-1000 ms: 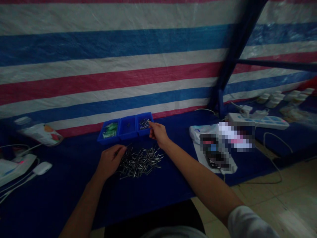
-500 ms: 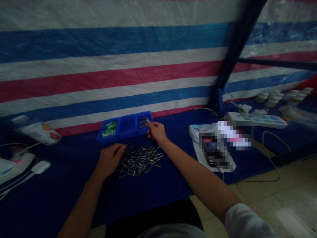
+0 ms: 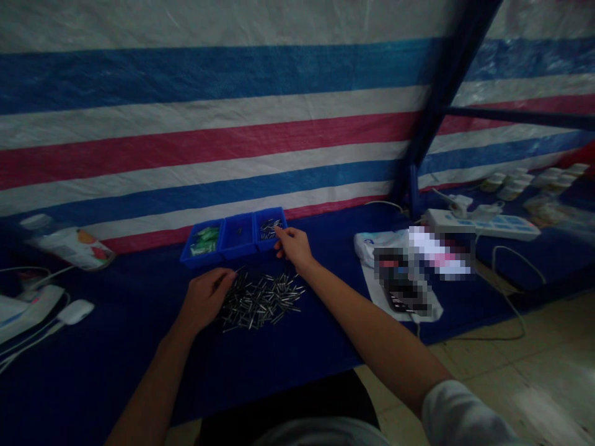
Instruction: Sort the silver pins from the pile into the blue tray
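A heap of small metal pins [image 3: 263, 300] lies on the dark blue table cloth [image 3: 288, 353]. My left hand [image 3: 204, 298] rests at the heap's left edge, fingers curled round a pin that sticks out toward the upper right. My right hand [image 3: 292, 246] reaches to the rightmost of three small blue bins [image 3: 269, 229], fingertips pinched at its rim; whether they hold anything is too small to see. That bin holds several metal pins. The middle bin [image 3: 239, 235] holds very few, and the left bin [image 3: 204, 241] holds green pieces.
A striped tarp [image 3: 209, 124] hangs behind the table. A bottle [image 3: 69, 243] lies at left, near a white mouse [image 3: 74, 311] and cables. At right lie a white bag [image 3: 404, 279], a power strip [image 3: 483, 224] and small white jars [image 3: 525, 179].
My right hand has stayed at the rightmost bin, its fingers shifting slightly at the rim. The left hand has kept its place at the heap. The camera view has drifted a little.
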Demonstrator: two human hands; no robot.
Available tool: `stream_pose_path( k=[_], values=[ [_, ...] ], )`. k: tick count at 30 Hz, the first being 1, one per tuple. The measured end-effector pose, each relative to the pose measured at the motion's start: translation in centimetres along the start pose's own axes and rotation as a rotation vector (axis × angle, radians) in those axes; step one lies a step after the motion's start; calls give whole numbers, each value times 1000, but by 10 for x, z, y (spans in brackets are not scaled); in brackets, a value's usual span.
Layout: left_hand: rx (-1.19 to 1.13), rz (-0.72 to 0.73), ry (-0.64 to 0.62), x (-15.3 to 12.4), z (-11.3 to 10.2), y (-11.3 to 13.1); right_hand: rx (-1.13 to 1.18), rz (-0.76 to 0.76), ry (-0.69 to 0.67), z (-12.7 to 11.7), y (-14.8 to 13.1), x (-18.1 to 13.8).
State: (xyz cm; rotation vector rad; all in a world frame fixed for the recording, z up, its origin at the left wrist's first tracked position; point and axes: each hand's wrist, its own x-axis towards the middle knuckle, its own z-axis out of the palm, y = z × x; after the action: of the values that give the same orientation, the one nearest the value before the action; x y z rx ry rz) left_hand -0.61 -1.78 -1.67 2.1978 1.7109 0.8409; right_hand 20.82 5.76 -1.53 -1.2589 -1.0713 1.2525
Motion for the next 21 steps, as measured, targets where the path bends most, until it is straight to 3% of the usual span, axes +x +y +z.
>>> stream_pose_path(
  k=[17, 21],
  values=[
    [4, -5, 0, 0, 0, -1, -39, 1, 4, 1, 2, 1],
    [4, -11, -1, 0, -1, -1, -149, -105, 3, 0, -5, -1]
  ],
)
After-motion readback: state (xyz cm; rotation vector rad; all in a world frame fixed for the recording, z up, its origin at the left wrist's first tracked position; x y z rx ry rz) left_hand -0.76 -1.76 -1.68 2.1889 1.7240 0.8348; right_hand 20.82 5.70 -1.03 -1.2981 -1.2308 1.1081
